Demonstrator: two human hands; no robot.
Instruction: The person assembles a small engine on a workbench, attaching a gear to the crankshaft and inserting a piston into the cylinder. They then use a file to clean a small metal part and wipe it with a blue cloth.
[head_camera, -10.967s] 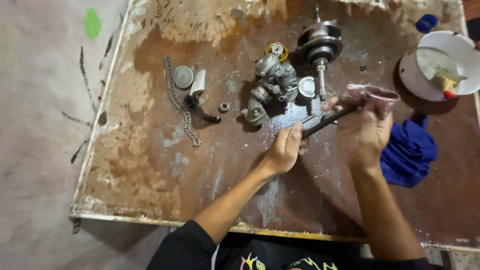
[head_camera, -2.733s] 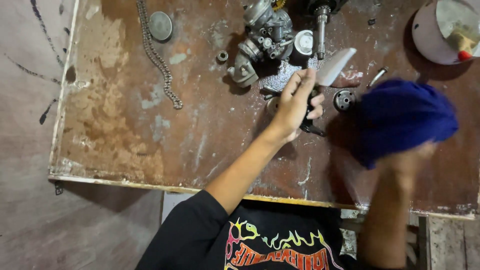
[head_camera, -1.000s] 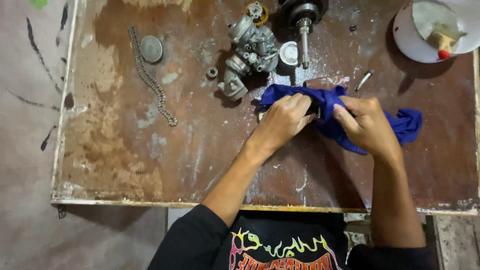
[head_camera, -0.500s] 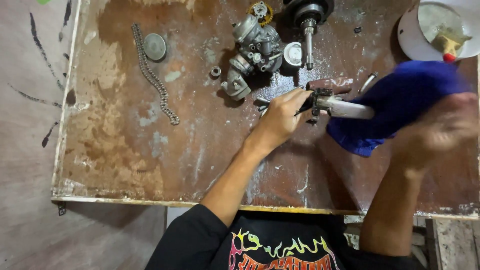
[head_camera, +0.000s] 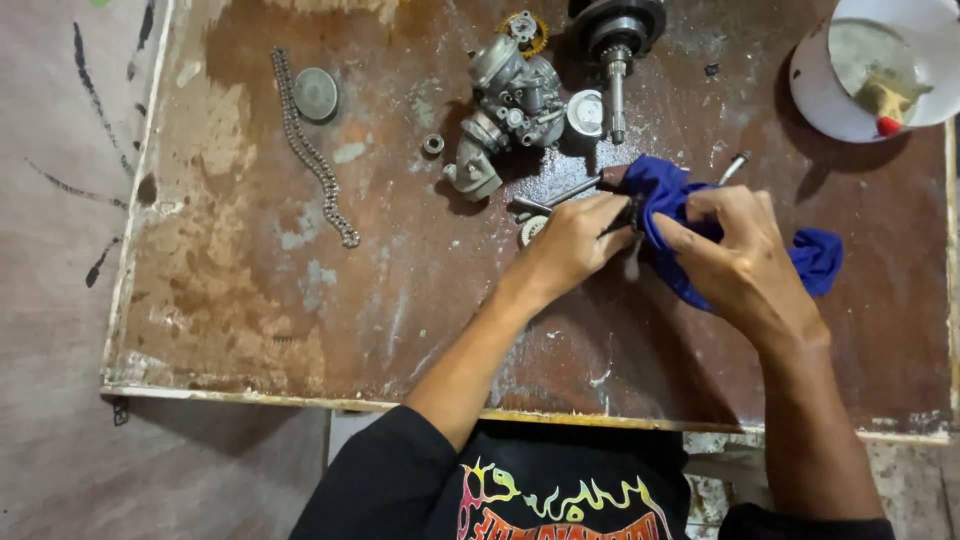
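While the left hand (head_camera: 570, 240) pinched the part (head_camera: 632, 215), the right hand's (head_camera: 735, 250) fingers pressed the rag (head_camera: 815, 255) around it, below the carburetor (head_camera: 505, 105).

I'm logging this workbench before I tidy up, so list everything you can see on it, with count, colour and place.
Table: one, worn brown top with a pale edge.
Chain: one, grey metal, far left.
Disc: one, grey, beside the chain's far end.
Small ring: one, grey, left of the carburettor.
Carburettor: one, silver-grey, far middle.
Gear: one, brass-yellow, behind the carburettor.
Shaft part: one, dark metal, far edge, right of the carburettor.
Bowl: one, white, far right corner, holding a brush.
Cloth: one, blue, wrapped round a small part.
Left hand: holds that part.
Right hand: grips the cloth.
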